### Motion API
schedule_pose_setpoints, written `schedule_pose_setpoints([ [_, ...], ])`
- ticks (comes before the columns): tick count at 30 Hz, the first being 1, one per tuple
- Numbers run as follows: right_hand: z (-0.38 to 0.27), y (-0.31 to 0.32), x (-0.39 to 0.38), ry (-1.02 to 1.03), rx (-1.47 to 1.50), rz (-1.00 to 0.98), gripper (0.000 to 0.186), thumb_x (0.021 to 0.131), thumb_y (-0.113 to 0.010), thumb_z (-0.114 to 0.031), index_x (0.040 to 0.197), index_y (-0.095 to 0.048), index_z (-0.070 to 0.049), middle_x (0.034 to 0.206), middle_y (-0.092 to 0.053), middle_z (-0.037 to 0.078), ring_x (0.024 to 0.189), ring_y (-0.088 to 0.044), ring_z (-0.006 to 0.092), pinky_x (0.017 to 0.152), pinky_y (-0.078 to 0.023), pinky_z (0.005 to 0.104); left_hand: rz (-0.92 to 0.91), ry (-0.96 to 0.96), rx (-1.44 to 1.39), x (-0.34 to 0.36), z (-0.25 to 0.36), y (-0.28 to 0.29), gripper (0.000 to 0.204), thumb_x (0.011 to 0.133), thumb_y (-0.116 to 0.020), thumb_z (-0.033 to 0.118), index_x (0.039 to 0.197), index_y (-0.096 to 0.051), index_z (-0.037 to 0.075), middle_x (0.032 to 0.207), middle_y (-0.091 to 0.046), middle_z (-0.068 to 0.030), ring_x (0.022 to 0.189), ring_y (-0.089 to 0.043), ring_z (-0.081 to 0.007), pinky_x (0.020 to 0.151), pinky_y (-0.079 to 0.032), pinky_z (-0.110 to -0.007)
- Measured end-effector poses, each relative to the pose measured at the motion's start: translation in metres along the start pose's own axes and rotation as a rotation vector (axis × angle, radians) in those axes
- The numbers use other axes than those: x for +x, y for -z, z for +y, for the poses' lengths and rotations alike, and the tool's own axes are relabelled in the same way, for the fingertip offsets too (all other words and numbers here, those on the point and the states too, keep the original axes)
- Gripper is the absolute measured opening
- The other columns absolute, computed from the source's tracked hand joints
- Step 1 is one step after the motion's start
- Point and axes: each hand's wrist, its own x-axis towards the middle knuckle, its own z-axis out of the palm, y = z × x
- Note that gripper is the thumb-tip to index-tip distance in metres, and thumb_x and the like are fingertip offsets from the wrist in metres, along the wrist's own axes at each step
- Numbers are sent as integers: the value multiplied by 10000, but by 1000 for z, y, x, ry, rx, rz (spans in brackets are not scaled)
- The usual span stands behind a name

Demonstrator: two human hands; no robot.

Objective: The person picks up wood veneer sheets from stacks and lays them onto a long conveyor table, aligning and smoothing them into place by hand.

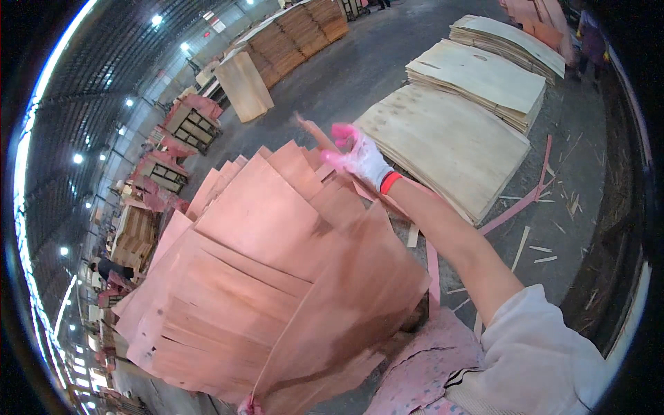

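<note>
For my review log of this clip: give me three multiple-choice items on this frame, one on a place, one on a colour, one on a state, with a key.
1. Where do the pale veneer stacks lie?
A. on the concrete floor beyond the right hand
B. on a shelf
C. in a cart

2. What colour are the fingertips of the glove on the right hand?
A. blue
B. pink
C. black

3. How is the right hand placed?
A. hanging at the side
B. in a pocket
C. reached out over the far edge of the reddish veneer sheets

Key: 1 A, they sit directly on the floor; 2 B, pink tips on a white glove; 3 C, the arm stretches across the sheets.
</note>
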Motion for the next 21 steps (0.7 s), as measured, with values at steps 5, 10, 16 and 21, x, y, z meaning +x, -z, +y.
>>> schedule_pose_setpoints([
  [5,-14,20,-27,46,260,168,354,807,-674,-100,1139,-575,-23,959,-628,36,835,-580,101,766,-484,232,-117,-161,336,-17,4,-39,254,848,-568,236,992,-669,54,927,-661,-86,851,-606,-241,776,-491,-332],
  [10,-59,68,-135,-281,75,169,249,850,-636,-133,1068,-620,-11,860,-632,7,778,-572,72,694,-478,222,-263,388,-327,-10,-76,-59,190,837,-621,150,951,-671,7,781,-653,-148,646,-609,-235,584,-488,-324],
  [16,-43,66,-339,-667,133,461,371,785,-707,-153,1110,-552,-65,972,-602,27,845,-574,149,749,-480,286,-708,-715,452,-33,1,-117,228,792,-620,80,1010,-678,50,914,-665,-129,808,-631,-269,706,-517,-353],
  [21,-24,16,-459,-1167,448,396,855,691,-789,-424,1333,-418,0,1234,-545,96,1120,-485,199,972,-386,366,-901,-735,174,-42,27,-138,291,799,-614,61,1085,-667,82,835,-673,-115,726,-642,-256,647,-521,-329],
])
